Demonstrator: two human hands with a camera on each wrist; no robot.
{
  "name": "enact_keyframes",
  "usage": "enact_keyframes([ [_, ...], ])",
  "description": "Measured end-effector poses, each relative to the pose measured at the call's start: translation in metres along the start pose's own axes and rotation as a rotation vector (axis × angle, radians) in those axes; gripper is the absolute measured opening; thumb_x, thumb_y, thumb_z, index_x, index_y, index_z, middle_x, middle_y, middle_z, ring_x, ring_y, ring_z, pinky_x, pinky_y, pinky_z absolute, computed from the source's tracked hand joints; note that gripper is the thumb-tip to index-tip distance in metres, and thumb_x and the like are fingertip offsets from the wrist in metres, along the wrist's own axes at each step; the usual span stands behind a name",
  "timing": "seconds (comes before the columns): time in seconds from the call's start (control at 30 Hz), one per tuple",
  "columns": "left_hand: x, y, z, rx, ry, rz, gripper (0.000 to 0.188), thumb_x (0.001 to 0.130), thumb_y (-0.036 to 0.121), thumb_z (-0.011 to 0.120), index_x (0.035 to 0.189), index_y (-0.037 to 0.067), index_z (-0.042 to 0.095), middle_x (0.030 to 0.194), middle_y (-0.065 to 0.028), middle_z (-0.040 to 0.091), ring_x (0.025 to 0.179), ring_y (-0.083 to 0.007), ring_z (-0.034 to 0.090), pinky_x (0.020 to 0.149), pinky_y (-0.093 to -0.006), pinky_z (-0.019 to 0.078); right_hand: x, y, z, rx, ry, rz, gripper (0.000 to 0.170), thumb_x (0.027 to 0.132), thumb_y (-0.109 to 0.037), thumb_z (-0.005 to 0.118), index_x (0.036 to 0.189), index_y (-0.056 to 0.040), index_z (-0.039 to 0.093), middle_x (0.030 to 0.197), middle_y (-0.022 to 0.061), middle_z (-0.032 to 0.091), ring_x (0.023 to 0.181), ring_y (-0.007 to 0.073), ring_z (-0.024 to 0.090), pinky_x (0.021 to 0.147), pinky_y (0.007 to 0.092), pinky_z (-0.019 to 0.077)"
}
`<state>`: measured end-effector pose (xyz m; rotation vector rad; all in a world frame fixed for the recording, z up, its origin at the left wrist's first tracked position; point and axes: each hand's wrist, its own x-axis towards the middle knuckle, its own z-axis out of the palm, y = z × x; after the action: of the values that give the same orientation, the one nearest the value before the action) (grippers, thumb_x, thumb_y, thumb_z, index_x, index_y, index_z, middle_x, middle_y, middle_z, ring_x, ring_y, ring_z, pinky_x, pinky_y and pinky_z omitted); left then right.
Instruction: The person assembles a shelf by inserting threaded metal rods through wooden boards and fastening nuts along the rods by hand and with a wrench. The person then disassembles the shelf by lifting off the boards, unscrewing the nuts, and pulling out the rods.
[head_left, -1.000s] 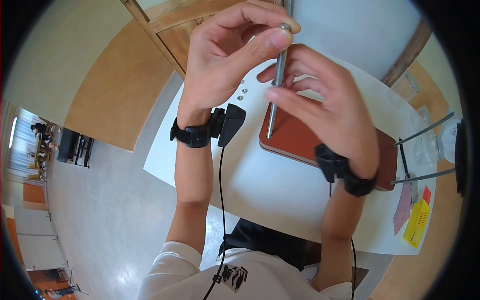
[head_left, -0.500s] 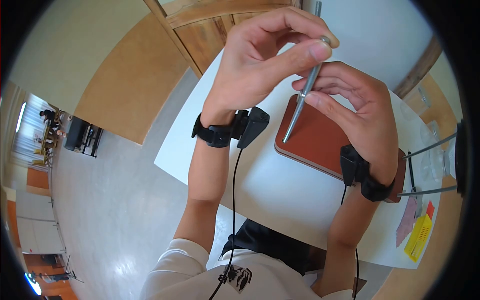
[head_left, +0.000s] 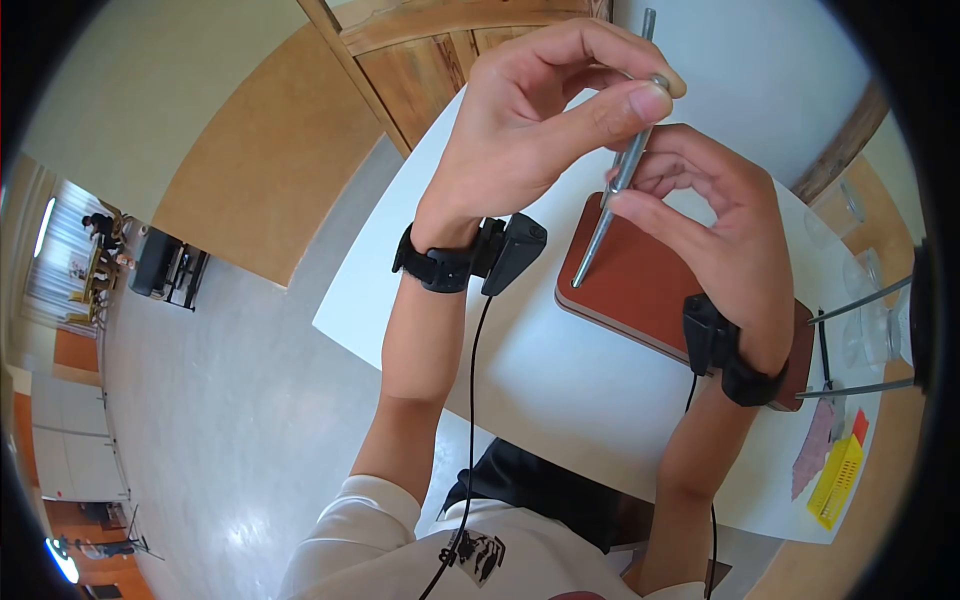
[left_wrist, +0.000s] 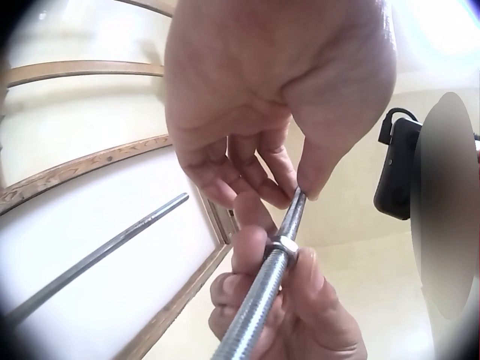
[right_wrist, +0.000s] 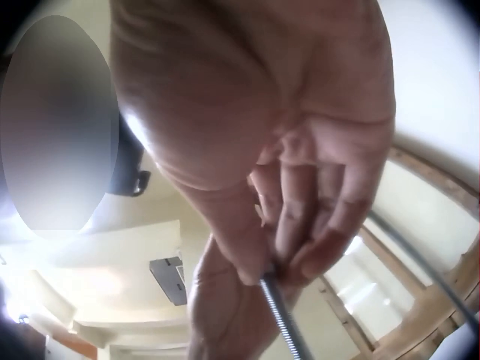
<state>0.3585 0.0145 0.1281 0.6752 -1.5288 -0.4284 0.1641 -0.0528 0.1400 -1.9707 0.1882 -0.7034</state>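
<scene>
A slim metal rod (head_left: 598, 240), threaded in the wrist views, stands tilted in the head view with its lower end at a corner of a reddish-brown board (head_left: 640, 290). My left hand (head_left: 560, 120) pinches the rod's top between thumb and fingertips. Lower on the rod sits a hex nut (left_wrist: 285, 245), and my right hand (head_left: 715, 215) holds it between thumb and fingers. In the right wrist view, the right hand (right_wrist: 255, 120) hides the nut, and the threaded rod (right_wrist: 283, 319) extends below its fingertips. A second metal rod (left_wrist: 97, 253) stands apart, behind the hands.
Two more metal rods (head_left: 862, 300) rise at the board's right end, close to the right forearm. Clear jars (head_left: 870, 270), a pink cloth (head_left: 812, 455) and a yellow basket (head_left: 836, 485) lie along the right side of the white table (head_left: 520, 350). Wooden furniture (head_left: 420, 80) stands behind the table.
Hands, rod and board have shifted right in the head view. My right thumb and fingers, spread wider a second ago, have drawn in on the nut. My left hand keeps its pinch.
</scene>
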Motion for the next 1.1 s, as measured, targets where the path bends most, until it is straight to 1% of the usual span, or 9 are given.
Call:
enact_keyframes([
  [0.07, 0.000, 0.002, 0.000, -0.037, 0.027, -0.060, 0.016, 0.097, 0.005, 0.071, 0.113, 0.000, 0.071, 0.115, -0.0102, 0.067, 0.103, -0.0148, 0.064, 0.089, -0.0297, 0.0511, 0.004, 0.000, 0.005, -0.428, 0.028, 0.019, 0.030, 0.090, 0.001, 0.070, 0.119, 0.0043, 0.063, 0.102, 0.0093, 0.074, 0.100, 0.0153, 0.070, 0.096, 0.0308, 0.0518],
  [0.27, -0.002, 0.006, 0.001, -0.097, 0.008, -0.067, 0.017, 0.097, 0.005, 0.071, 0.113, 0.001, 0.071, 0.115, -0.0100, 0.068, 0.104, -0.0153, 0.063, 0.093, -0.0325, 0.0500, -0.004, 0.001, 0.010, 0.123, 0.027, -0.056, 0.042, 0.087, -0.005, 0.078, 0.125, 0.0003, 0.061, 0.090, 0.0037, 0.071, 0.089, 0.0143, 0.067, 0.091, 0.0309, 0.0531],
  [0.5, -0.001, 0.007, 0.003, -0.035, 0.013, -0.040, 0.018, 0.097, 0.005, 0.071, 0.114, 0.000, 0.070, 0.113, -0.0102, 0.068, 0.103, -0.0144, 0.063, 0.092, -0.0318, 0.0507, 0.004, 0.004, 0.021, -0.384, 0.183, -0.036, 0.030, 0.087, -0.003, 0.077, 0.115, 0.0008, 0.066, 0.086, 0.0026, 0.071, 0.081, 0.0109, 0.066, 0.077, 0.0266, 0.0503],
  [0.7, -0.002, -0.001, 0.000, -0.070, 0.028, -0.061, 0.020, 0.096, 0.006, 0.072, 0.114, -0.001, 0.070, 0.113, -0.0088, 0.068, 0.100, -0.0124, 0.063, 0.088, -0.0273, 0.0513, -0.001, 0.012, 0.007, 0.080, 0.165, -0.117, 0.024, 0.082, -0.011, 0.086, 0.096, -0.0017, 0.068, 0.072, -0.0017, 0.058, 0.067, 0.0078, 0.050, 0.064, 0.0247, 0.0430],
  [0.87, -0.005, 0.012, 0.003, 0.067, 0.145, -0.086, 0.020, 0.095, 0.014, 0.074, 0.109, 0.000, 0.069, 0.111, -0.0088, 0.066, 0.098, -0.0148, 0.063, 0.087, -0.0288, 0.0503, 0.005, 0.016, 0.021, -0.228, 0.186, -0.203, 0.027, 0.084, -0.013, 0.085, 0.097, -0.0004, 0.066, 0.079, -0.0005, 0.058, 0.073, 0.0076, 0.052, 0.066, 0.0263, 0.0465],
  [0.93, -0.013, 0.006, -0.019, 0.160, 0.141, -0.121, 0.027, 0.103, 0.016, 0.061, 0.121, -0.005, 0.062, 0.128, -0.0189, 0.063, 0.121, -0.0260, 0.060, 0.111, -0.0437, 0.0429, 0.004, 0.016, 0.020, -0.086, 0.156, -0.291, 0.033, 0.085, -0.021, 0.080, 0.089, 0.0030, 0.058, 0.074, 0.0175, 0.062, 0.069, 0.0335, 0.065, 0.063, 0.0433, 0.0478],
  [1.03, -0.006, 0.005, -0.010, 0.099, 0.019, -0.031, 0.024, 0.103, 0.015, 0.060, 0.117, -0.003, 0.062, 0.125, -0.0183, 0.061, 0.118, -0.0279, 0.058, 0.111, -0.0463, 0.0423, -0.001, 0.022, 0.003, -0.078, 0.091, -0.223, 0.025, 0.085, -0.016, 0.078, 0.089, 0.0034, 0.063, 0.076, 0.0169, 0.068, 0.069, 0.0355, 0.068, 0.065, 0.0421, 0.0513],
  [1.07, -0.003, 0.001, -0.005, 0.039, 0.042, 0.020, 0.020, 0.101, 0.009, 0.065, 0.116, -0.004, 0.067, 0.122, -0.0113, 0.067, 0.107, -0.0184, 0.066, 0.096, -0.0323, 0.0504, -0.002, 0.027, 0.002, -0.001, 0.114, -0.258, 0.023, 0.084, -0.014, 0.078, 0.088, 0.0032, 0.064, 0.076, 0.0160, 0.069, 0.068, 0.0357, 0.067, 0.066, 0.0413, 0.0522],
  [1.1, -0.003, 0.001, -0.003, 0.066, 0.048, 0.026, 0.020, 0.101, 0.009, 0.063, 0.116, -0.004, 0.067, 0.122, -0.0115, 0.067, 0.107, -0.0189, 0.066, 0.098, -0.0331, 0.0494, -0.003, 0.016, -0.003, -0.114, 0.083, -0.164, 0.025, 0.083, -0.018, 0.079, 0.085, 0.0029, 0.066, 0.078, 0.0149, 0.070, 0.071, 0.0350, 0.068, 0.068, 0.0419, 0.0529],
])
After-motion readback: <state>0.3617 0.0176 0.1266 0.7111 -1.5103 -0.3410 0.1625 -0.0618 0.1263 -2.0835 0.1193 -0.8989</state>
